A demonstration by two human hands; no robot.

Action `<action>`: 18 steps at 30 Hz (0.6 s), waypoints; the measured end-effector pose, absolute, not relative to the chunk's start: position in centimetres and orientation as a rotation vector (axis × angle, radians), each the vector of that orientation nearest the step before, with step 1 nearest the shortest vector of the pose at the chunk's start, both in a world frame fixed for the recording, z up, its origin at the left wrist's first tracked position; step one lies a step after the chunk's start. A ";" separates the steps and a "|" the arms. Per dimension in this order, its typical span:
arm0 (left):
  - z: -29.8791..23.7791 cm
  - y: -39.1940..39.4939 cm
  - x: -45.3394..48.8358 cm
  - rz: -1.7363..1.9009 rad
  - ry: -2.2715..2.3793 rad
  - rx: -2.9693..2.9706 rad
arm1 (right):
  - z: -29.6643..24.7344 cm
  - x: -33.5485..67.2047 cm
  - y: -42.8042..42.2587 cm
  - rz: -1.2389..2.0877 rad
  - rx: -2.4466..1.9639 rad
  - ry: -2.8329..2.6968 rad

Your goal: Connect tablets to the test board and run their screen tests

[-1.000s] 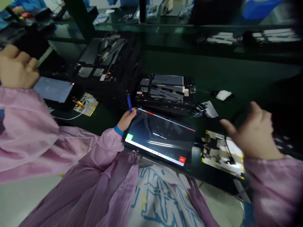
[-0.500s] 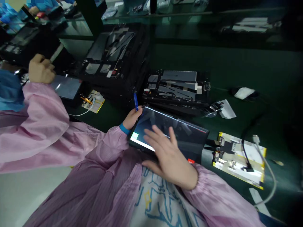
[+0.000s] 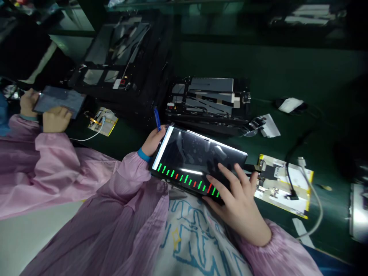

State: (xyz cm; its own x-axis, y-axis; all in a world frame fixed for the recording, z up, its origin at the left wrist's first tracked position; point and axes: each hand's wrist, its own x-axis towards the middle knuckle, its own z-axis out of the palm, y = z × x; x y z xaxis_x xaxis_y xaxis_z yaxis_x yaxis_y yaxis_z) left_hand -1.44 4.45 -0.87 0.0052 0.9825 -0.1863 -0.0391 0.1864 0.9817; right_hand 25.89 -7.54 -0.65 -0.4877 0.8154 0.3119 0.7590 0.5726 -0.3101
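Observation:
A lit tablet screen lies tilted before me, with green and red marks along its near edge and a white bar down its left side. My left hand grips its upper left corner, and a blue pen sticks up from that hand. Over the lower right part of the screen, my right hand is spread open; whether its fingertips press the glass I cannot tell. A dark ribbon leads from the screen's right edge to a circuit board assembly with yellow edging and a black cable plugged in.
Stacked tablet parts lie behind the screen, beside a taller stack on the left. A white cable curls at the right. At left, a co-worker's hands hold another screen near a second board.
My right hand has moved right across the screen. The display now shows rows of green and red marks. The co-worker's hand has come down onto the other screen. The view has shifted slightly.

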 end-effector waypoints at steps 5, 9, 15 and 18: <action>-0.9 4.4 -1.2 1.103 1.273 1.044 | -0.9 26.0 -7.6 0.133 -1.181 -2.398; -0.6 4.3 -1.1 1.092 1.298 1.052 | -1.2 25.5 -7.7 0.208 -1.199 -2.320; -0.3 4.3 -0.9 1.099 1.310 1.056 | -1.2 26.1 -7.4 0.277 -1.156 -2.306; -0.3 4.4 -1.0 1.094 1.309 1.065 | -1.2 27.3 -6.4 0.383 -1.175 -2.142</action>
State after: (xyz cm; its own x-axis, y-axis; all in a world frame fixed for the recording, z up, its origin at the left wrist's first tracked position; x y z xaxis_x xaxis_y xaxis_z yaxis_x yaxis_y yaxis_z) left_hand -1.02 4.35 -0.29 -0.0259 0.9837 -0.1780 -0.0001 0.1781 0.9840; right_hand 27.26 -6.36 -1.24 -0.3818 0.8304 0.4057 0.6387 0.5543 -0.5336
